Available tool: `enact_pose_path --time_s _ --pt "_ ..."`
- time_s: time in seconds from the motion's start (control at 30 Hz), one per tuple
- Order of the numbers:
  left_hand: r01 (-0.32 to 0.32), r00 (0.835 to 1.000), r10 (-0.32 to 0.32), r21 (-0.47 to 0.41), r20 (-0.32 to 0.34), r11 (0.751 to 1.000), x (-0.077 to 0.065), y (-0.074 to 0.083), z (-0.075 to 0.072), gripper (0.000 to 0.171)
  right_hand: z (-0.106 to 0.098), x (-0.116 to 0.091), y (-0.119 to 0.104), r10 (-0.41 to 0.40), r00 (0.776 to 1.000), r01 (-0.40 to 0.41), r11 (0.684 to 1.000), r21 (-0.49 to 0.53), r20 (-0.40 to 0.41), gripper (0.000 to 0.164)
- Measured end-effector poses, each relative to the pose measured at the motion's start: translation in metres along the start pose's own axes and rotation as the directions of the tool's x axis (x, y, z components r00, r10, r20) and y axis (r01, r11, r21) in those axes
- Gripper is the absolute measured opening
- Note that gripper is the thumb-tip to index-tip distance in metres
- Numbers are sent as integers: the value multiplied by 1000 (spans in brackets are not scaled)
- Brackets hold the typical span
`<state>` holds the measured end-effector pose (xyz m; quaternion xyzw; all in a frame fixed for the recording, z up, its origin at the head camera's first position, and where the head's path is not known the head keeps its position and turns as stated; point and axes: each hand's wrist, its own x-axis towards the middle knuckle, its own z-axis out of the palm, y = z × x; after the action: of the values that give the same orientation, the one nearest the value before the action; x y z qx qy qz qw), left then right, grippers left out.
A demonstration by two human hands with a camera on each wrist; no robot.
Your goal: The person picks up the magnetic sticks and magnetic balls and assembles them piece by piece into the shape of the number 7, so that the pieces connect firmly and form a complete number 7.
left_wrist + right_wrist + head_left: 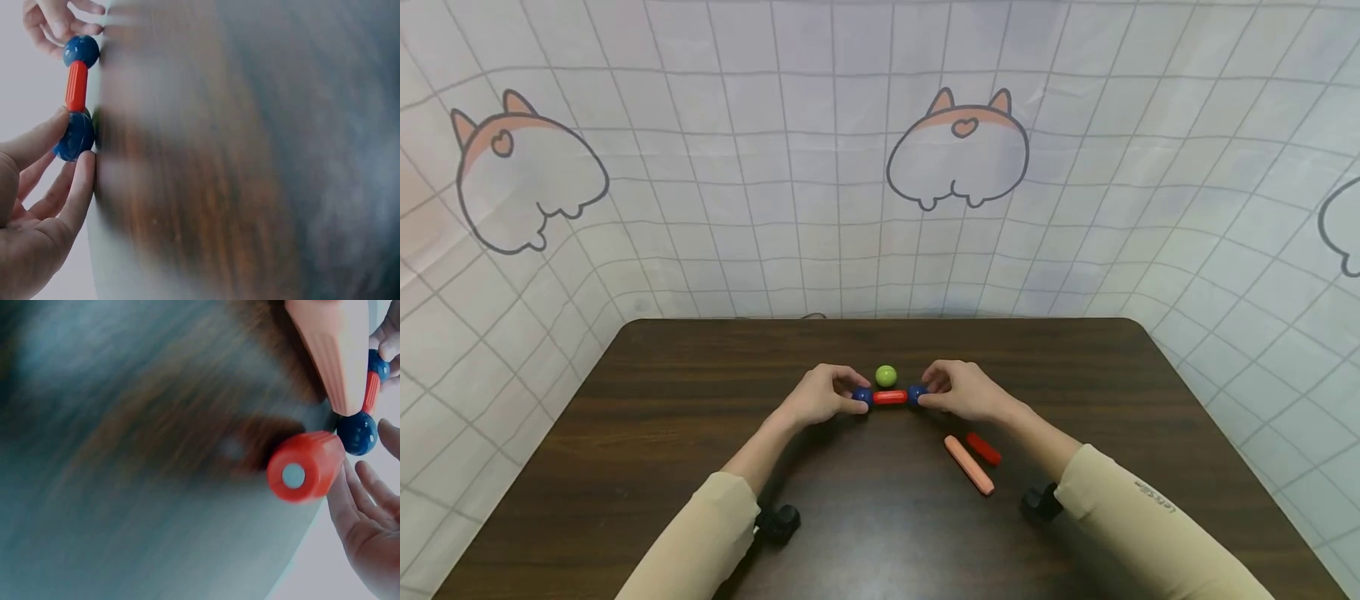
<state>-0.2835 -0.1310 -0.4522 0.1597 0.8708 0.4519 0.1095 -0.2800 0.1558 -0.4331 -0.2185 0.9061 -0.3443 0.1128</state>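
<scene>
On the dark wooden table (662, 433), my left hand (820, 398) pinches one blue ball (862, 397) and my right hand (964, 392) pinches the other blue ball (916, 393). The short red rod (890, 397) joins them between my fingertips. A green ball (886, 376) sits just behind; a peach rod (968, 465) and a loose red rod (983, 448) lie nearer me.

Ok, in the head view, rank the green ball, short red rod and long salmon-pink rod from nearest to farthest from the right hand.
From the right hand:
1. Short red rod, just below the wrist.
2. Green ball, left of the fingertips; close to call with the first.
3. Long salmon-pink rod, beside the red rod, nearer the person.
</scene>
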Motion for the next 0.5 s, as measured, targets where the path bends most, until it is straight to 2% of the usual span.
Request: enact_pose_path --time_s 0.27,0.5 --pt "-15 1000 15 -2 2 1000 2 0 -1 26 -12 -16 3 -29 999 30 999 -31 22 28" --pt "-6 1000 6 3 -3 1000 4 1 -1 25 -21 -39 6 -32 994 35 999 -31 104 27"
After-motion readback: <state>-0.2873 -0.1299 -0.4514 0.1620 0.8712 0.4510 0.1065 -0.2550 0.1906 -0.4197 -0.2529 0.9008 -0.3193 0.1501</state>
